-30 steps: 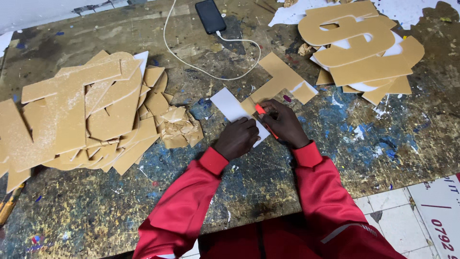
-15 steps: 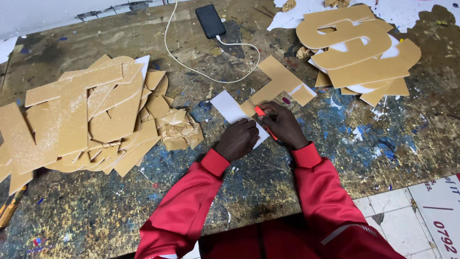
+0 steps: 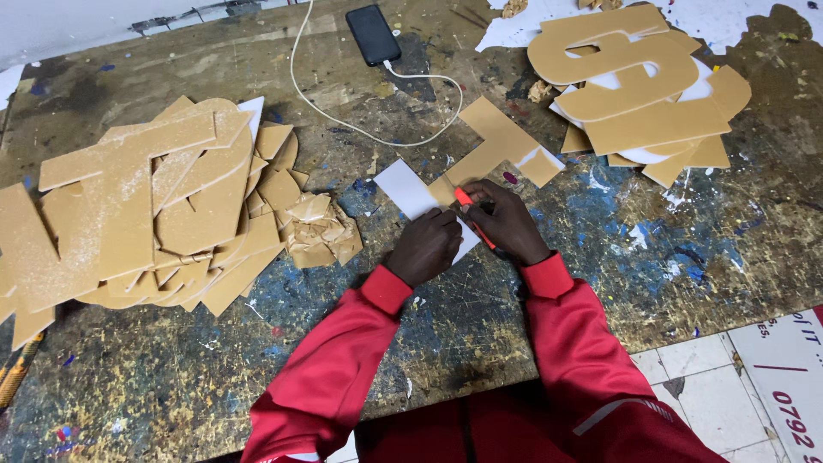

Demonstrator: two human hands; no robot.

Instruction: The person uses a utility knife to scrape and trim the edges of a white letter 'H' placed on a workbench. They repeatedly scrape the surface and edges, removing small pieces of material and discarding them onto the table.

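A tan letter-shaped board piece (image 3: 501,141) lies near the middle of the paint-stained worktable (image 3: 600,257), with its white backing sheet (image 3: 405,190) showing at its left end. My right hand (image 3: 507,221) grips a red-orange cutter (image 3: 470,210) whose tip rests at the piece's lower edge. My left hand (image 3: 429,247) is curled with the knuckles up and presses down on the white sheet beside the cutter. Both sleeves are red.
A heap of tan cut-out pieces (image 3: 137,206) and crumpled brown paper (image 3: 319,230) lies at the left. Stacked tan letters (image 3: 639,86) sit at the back right. A black phone (image 3: 373,34) with a white cable (image 3: 369,129) rests at the back. Floor tiles (image 3: 711,386) show past the table's front right edge.
Both hands stay on the piece with hardly any shift. The view has tilted a little.
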